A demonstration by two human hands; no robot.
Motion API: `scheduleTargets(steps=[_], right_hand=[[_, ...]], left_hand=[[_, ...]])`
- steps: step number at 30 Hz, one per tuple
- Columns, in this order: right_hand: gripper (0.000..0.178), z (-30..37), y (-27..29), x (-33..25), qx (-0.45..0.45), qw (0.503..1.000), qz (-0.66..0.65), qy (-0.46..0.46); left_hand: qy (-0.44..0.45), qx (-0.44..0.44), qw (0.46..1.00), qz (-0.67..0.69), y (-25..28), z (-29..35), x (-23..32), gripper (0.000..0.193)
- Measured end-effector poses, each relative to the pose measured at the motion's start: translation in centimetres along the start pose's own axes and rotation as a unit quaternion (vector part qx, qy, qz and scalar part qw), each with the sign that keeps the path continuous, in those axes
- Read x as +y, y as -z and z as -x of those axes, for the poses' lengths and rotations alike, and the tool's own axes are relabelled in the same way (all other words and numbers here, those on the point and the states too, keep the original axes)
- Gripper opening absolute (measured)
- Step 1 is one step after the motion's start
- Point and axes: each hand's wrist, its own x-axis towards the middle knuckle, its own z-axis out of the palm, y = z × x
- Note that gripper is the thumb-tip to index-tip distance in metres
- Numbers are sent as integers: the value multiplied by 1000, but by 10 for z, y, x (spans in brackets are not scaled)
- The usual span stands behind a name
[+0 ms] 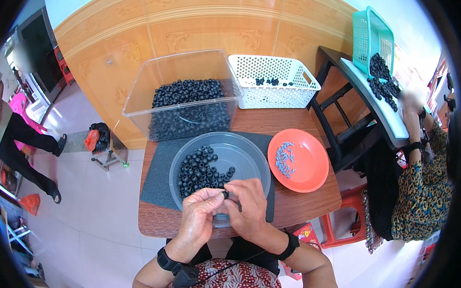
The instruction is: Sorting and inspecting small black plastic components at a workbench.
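Note:
Over the near edge of a round clear tub (255, 154), my two hands meet at a small black round part (225, 194). The thumb and finger of my left hand (198, 214) pinch it from the left. From the right, my right hand (249, 208) is closed at the same part with thumb and forefinger; whether it also holds something tiny is hidden. Many loose black round parts (195, 170) with holes lie in the left half of the tub. Right of it, an orange plate (311, 169) carries small silvery bits (285, 160).
Behind the tub stand a clear bin (135, 110) full of black parts and a white perforated basket (272, 99). A dark mat (155, 177) covers part of the wooden table (187, 225). A person (419, 196) works at the right beside a tipped teal basket (366, 39); another stands far left.

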Motion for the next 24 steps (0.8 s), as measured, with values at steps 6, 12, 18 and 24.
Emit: scheduleTargets(steps=[6, 12, 18, 24], right_hand=[[34, 1, 3, 8, -13, 1000, -8, 5], [31, -4, 3, 7, -13, 999, -31, 33], [32, -4, 0, 10, -14, 996, -34, 80], [29, -3, 5, 11, -44, 996, -28, 71]], left_hand=[[32, -27, 997, -59, 4, -3, 7, 13], [-7, -24, 997, -74, 5, -3, 1, 11], [-23, -20, 998, -55, 3, -3, -1, 8], [3, -18, 996, -91, 7, -3, 0, 8]])
